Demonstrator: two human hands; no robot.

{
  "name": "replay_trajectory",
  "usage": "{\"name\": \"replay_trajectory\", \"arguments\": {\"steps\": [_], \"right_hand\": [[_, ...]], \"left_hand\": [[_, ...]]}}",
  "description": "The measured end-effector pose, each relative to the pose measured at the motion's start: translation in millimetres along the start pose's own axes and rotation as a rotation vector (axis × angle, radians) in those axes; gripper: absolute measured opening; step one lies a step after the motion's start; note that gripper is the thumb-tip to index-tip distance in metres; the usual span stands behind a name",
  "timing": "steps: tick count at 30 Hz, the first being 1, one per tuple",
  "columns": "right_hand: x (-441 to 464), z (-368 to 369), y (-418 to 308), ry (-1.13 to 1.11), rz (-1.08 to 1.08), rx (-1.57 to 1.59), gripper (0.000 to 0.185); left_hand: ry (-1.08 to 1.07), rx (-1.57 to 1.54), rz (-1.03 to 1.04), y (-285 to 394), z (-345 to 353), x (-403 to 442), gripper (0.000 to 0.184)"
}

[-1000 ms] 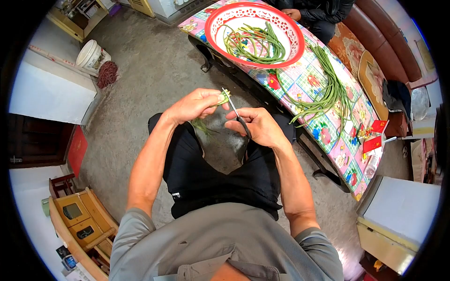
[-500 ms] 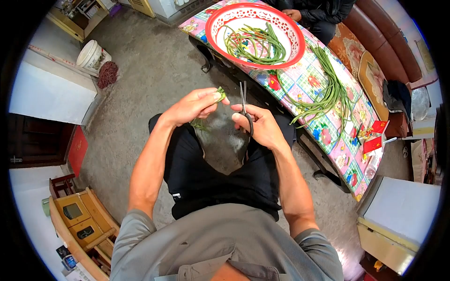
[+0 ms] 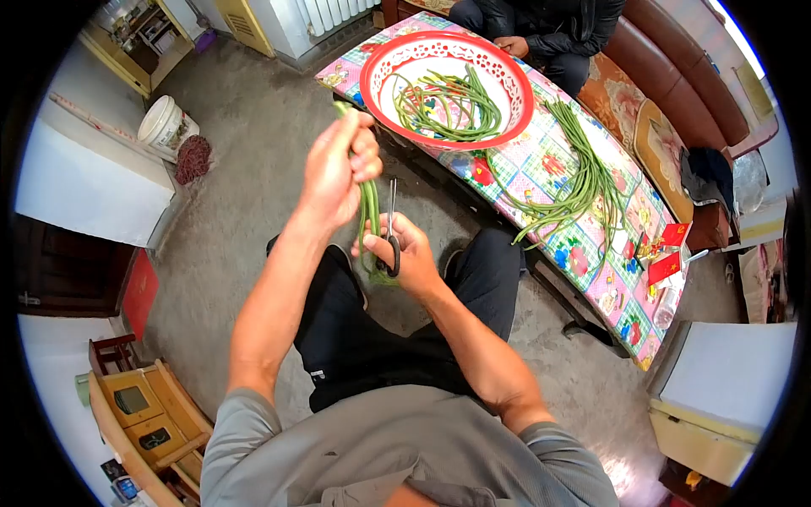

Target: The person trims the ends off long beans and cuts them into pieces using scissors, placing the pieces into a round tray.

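My left hand (image 3: 336, 169) is raised and closed round a bunch of long green beans (image 3: 369, 211), whose ends poke out above the fist and hang below it. Beside the hanging part, lower and to the right, my right hand (image 3: 405, 253) is wrapped round dark-handled scissors (image 3: 392, 207), blades pointing up. Its fingers are close to the beans. On the table, a red-rimmed white basin (image 3: 372, 93) holds more green beans (image 3: 473, 110). A larger pile of long beans (image 3: 587, 177) lies on the flowered tablecloth to the right.
The table (image 3: 549, 245) curves along the front right, with small red flags (image 3: 665, 268) at its near end. A person in dark clothes (image 3: 566, 34) sits behind it. A white bucket (image 3: 167, 122) stands at the left. A brown sofa (image 3: 701, 93) is at the upper right.
My left hand has risen up and to the left, lifting the bean bunch from between my knees. My right hand with the scissors has moved left and down, beside the bunch.
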State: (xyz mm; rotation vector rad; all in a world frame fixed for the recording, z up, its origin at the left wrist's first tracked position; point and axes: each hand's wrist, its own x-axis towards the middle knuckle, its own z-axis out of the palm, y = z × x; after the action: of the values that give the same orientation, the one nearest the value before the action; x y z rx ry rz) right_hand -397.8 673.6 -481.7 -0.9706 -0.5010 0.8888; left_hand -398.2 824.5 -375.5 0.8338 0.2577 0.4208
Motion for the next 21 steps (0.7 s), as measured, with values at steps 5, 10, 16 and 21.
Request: {"name": "replay_trajectory", "arguments": {"steps": [5,10,16,21], "right_hand": [[-5,10,-19,0.154,-0.042,0.143,0.029],[-10,21,-42,0.142,0.014,0.073,0.030],[-10,22,-49,0.274,0.070,0.208,0.022],[-1,8,-61,0.316,0.099,0.318,0.022]], "left_hand": [[0.093,-0.159,0.064,1,-14,17,0.021],[0.187,-0.285,-0.046,-21,-40,26,0.023],[-0.051,-0.287,-0.280,-44,-49,7,0.061],[-0.425,0.024,-0.529,-84,-67,-52,0.091]]}}
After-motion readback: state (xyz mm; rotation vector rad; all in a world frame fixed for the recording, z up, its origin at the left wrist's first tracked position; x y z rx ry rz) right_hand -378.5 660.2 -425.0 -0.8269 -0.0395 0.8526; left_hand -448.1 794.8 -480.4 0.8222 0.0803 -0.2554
